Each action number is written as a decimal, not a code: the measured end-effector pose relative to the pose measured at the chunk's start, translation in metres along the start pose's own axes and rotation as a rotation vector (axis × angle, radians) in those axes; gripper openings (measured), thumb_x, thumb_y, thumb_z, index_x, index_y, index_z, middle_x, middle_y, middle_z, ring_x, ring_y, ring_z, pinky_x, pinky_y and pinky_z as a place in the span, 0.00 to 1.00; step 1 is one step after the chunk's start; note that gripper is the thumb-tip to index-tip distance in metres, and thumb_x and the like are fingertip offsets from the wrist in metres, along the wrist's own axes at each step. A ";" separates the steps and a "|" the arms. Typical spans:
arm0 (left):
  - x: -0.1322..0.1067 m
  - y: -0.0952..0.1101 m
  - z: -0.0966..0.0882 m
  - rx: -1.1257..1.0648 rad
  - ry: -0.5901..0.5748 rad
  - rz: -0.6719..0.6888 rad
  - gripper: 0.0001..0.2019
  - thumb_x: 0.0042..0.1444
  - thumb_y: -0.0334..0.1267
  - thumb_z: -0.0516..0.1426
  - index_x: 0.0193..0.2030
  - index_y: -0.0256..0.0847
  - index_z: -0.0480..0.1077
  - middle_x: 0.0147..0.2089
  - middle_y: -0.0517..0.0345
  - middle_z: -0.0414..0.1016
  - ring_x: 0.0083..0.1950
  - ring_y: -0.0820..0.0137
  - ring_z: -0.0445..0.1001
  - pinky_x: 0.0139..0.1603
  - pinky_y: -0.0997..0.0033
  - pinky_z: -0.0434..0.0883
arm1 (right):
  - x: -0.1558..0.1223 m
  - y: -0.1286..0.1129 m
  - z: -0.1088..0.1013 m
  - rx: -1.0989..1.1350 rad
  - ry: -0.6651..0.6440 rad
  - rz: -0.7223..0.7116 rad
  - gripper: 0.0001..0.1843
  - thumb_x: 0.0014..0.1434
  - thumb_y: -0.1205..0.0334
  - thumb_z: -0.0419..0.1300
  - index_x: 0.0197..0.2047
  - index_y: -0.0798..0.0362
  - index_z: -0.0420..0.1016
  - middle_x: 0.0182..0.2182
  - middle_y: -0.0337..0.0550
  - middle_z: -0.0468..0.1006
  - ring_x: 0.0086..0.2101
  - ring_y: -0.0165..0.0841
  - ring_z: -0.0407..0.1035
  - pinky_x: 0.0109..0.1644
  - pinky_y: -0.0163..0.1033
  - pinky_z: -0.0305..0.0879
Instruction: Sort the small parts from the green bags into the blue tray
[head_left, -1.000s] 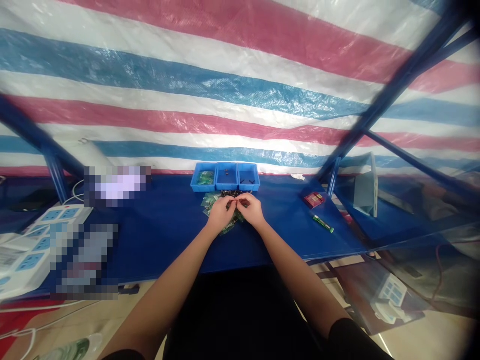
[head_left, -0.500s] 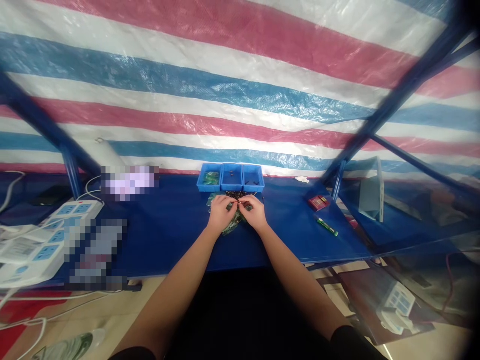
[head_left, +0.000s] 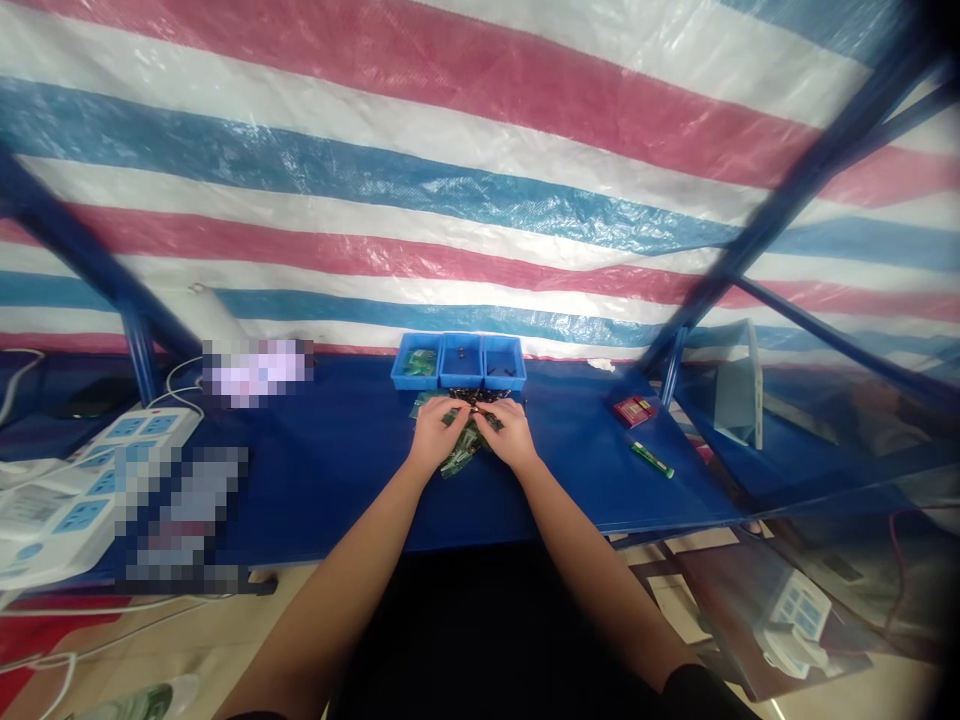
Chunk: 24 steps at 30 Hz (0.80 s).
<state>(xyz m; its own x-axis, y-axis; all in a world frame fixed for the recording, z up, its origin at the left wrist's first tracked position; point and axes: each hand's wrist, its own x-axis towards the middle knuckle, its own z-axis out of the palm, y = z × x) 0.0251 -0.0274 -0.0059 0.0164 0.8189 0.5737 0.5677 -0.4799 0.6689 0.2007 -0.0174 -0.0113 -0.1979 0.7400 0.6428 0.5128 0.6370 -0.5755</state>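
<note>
My left hand (head_left: 433,432) and my right hand (head_left: 510,430) rest close together on the blue table (head_left: 337,470), fingertips pinched toward each other over a pile of small green circuit boards (head_left: 459,455) and tiny dark parts (head_left: 474,397). What each pinch holds is too small to name. Just beyond my hands stand three joined blue bins (head_left: 459,362); the left one holds green boards, the other two hold a few dark parts.
White power strips (head_left: 67,490) with cables lie at the left. A red box (head_left: 634,408) and a green pen-like stick (head_left: 651,459) lie at the right, near a grey stand (head_left: 739,385). A striped tarp hangs behind. Blue frame bars cross both sides.
My hands stay pinched together over the green boards, shifting only slightly. The view has tilted a little.
</note>
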 end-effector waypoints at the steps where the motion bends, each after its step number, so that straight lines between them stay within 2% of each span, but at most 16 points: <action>1: 0.000 0.000 0.000 -0.007 -0.001 -0.001 0.07 0.62 0.41 0.57 0.39 0.46 0.77 0.40 0.58 0.80 0.46 0.64 0.75 0.50 0.61 0.70 | 0.000 0.000 -0.001 0.015 0.004 0.007 0.11 0.62 0.56 0.61 0.46 0.47 0.79 0.37 0.44 0.82 0.43 0.40 0.73 0.50 0.49 0.67; 9: -0.001 0.003 0.000 0.016 -0.058 0.000 0.08 0.62 0.42 0.56 0.40 0.47 0.77 0.41 0.58 0.80 0.46 0.63 0.75 0.49 0.60 0.69 | -0.001 -0.004 -0.008 0.207 0.044 0.082 0.10 0.61 0.58 0.61 0.45 0.47 0.80 0.39 0.44 0.81 0.41 0.37 0.74 0.45 0.43 0.73; 14: -0.002 0.003 0.001 0.049 -0.073 -0.008 0.07 0.62 0.43 0.57 0.40 0.48 0.77 0.40 0.59 0.80 0.46 0.64 0.75 0.52 0.59 0.67 | -0.001 -0.005 -0.009 0.164 0.067 0.054 0.08 0.60 0.60 0.62 0.43 0.45 0.80 0.37 0.43 0.82 0.44 0.39 0.72 0.50 0.47 0.72; 18: -0.004 0.005 0.000 0.125 -0.100 0.000 0.07 0.61 0.43 0.57 0.39 0.48 0.77 0.40 0.59 0.79 0.48 0.63 0.74 0.55 0.56 0.62 | -0.001 -0.004 -0.008 0.145 0.061 0.034 0.09 0.61 0.61 0.62 0.44 0.45 0.80 0.38 0.43 0.82 0.44 0.39 0.71 0.51 0.48 0.70; 24: -0.005 0.004 0.001 0.151 -0.102 0.007 0.08 0.63 0.42 0.55 0.41 0.48 0.76 0.41 0.60 0.79 0.49 0.64 0.73 0.55 0.58 0.61 | -0.002 -0.002 -0.007 0.137 0.010 0.037 0.10 0.61 0.60 0.62 0.46 0.46 0.80 0.39 0.43 0.81 0.45 0.39 0.71 0.52 0.48 0.70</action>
<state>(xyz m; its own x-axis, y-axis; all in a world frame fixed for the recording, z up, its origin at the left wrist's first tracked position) 0.0278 -0.0330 -0.0061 0.0992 0.8471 0.5220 0.6844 -0.4389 0.5821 0.2058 -0.0216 -0.0076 -0.1724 0.7621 0.6241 0.4010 0.6330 -0.6622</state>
